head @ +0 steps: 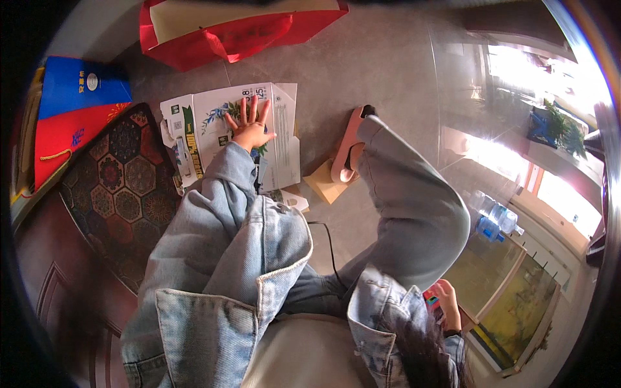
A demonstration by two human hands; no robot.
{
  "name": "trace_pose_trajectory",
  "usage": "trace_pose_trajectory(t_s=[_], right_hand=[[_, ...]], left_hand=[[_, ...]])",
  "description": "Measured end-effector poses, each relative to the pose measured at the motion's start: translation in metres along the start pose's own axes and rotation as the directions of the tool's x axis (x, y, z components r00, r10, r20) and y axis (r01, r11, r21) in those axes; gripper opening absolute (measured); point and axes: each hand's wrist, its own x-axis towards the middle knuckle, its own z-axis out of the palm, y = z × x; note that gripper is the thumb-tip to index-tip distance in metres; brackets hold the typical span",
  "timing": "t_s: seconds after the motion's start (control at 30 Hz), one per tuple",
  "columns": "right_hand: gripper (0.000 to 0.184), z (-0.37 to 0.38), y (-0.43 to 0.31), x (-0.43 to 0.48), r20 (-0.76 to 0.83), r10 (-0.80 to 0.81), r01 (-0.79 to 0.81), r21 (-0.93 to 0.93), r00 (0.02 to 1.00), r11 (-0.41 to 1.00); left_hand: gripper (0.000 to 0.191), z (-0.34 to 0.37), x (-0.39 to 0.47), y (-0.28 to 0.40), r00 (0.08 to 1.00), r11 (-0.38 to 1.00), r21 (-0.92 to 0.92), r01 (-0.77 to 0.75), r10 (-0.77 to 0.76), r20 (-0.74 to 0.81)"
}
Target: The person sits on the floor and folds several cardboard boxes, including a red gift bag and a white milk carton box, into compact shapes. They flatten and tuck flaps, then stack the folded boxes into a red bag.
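My left hand (252,131) lies palm down with fingers spread on a flattened printed cardboard box (281,140) on the floor. Blue flowers and green leaves are printed on the board beneath it. At the lower right, my right hand (444,296) is beside my bent leg, next to a small red object (432,301); its fingers are partly hidden, and I cannot tell whether they grip that object. A brown piece of cardboard (324,183) lies partly under the pink slipper (341,157) on my foot.
A red paper bag (184,48) stands beyond the box. Blue and red bags (82,97) are at the left, beside a patterned mat (121,179). Large plastic bottles (497,216) and framed pictures (516,310) are at the right. A black cable (330,240) hangs between my legs.
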Motion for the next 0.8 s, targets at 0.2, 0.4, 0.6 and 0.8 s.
trace_pose_trajectory(t_s=[0.2,0.4,0.6,0.8], right_hand=[[0.022,-0.011,0.007,0.018,0.09,0.02,0.006,-0.281,0.996,0.96],[0.021,-0.001,-0.059,0.082,0.093,-0.066,0.079,-0.148,0.994,0.986],[0.02,0.029,-0.03,0.076,0.081,0.009,0.0,-0.11,0.997,0.994],[0.02,0.041,0.004,0.085,0.051,0.059,-0.057,-0.04,0.997,0.998]], left_hand=[[0.101,0.002,-0.001,-0.003,0.999,0.999,0.04,0.003,-0.001,-0.05],[0.104,0.003,0.0,-0.002,1.0,1.0,0.006,-0.007,0.007,-0.029],[0.103,0.011,0.0,-0.005,0.993,0.999,-0.008,-0.041,0.04,-0.108],[0.102,0.022,0.002,-0.009,0.977,0.997,0.018,-0.069,0.071,-0.201]])
